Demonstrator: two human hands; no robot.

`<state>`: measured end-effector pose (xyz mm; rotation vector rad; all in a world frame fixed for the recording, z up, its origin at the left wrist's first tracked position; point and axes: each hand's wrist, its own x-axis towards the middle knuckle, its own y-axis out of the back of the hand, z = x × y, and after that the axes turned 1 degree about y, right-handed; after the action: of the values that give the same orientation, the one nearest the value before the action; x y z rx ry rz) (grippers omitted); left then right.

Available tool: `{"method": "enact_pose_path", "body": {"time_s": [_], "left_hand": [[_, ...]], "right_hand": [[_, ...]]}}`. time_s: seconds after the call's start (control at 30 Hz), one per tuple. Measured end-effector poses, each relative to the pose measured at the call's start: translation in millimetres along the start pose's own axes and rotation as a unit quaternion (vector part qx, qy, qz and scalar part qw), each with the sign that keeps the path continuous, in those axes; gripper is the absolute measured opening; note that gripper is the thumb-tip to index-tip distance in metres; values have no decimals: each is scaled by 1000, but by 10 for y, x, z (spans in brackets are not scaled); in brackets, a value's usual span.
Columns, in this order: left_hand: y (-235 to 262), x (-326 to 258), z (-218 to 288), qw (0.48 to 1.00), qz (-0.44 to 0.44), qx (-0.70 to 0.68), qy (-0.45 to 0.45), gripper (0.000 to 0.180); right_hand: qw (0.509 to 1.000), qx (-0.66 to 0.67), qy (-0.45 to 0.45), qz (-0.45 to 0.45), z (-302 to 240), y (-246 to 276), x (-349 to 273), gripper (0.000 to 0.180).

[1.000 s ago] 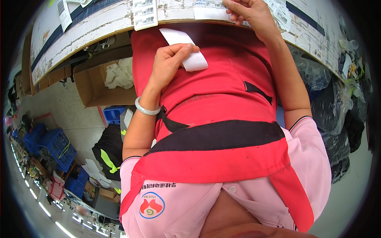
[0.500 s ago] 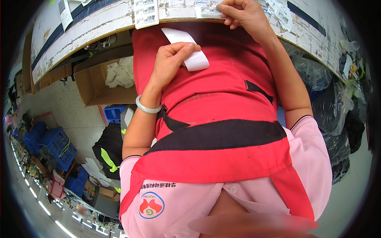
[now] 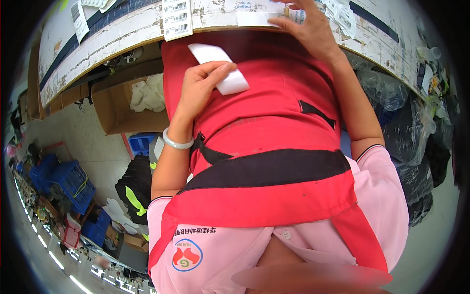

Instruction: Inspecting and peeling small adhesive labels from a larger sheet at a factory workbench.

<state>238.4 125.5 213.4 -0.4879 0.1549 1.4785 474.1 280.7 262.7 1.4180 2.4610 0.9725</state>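
The left hand (image 3: 203,83) pinched a white paper strip (image 3: 235,84) between thumb and fingers, just in front of the near edge of the table (image 3: 132,29), above the red apron (image 3: 264,127). It held the strip near its middle, maybe so that both ends were free and did not get crumpled.

The right hand (image 3: 313,36) was over the table's near edge. Its fingers were spread, and it gripped nothing that I could see. One finger was at a white slip (image 3: 254,19) lying flat on the table; I could not tell if they touched. The slip probably lay by the table's edge to be easy to reach.

A label sheet (image 3: 177,19) lay farther left on the table, and loose labels (image 3: 340,18) were heaped farther right. Under the table's left side, a brown box (image 3: 110,110) held pale scraps (image 3: 148,94), perhaps to keep them together.
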Motion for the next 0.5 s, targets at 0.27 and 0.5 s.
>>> {"method": "enact_pose_path", "body": {"time_s": [0.27,0.5], "left_hand": [[857,-454,-258,962,158,-223,16,25],[1824,-610,-1045,911,212,-353,34,26]], "right_hand": [[998,-32,57,-2,134,-115,-126,70],[999,24,24,9,166,-141,-141,60]]}}
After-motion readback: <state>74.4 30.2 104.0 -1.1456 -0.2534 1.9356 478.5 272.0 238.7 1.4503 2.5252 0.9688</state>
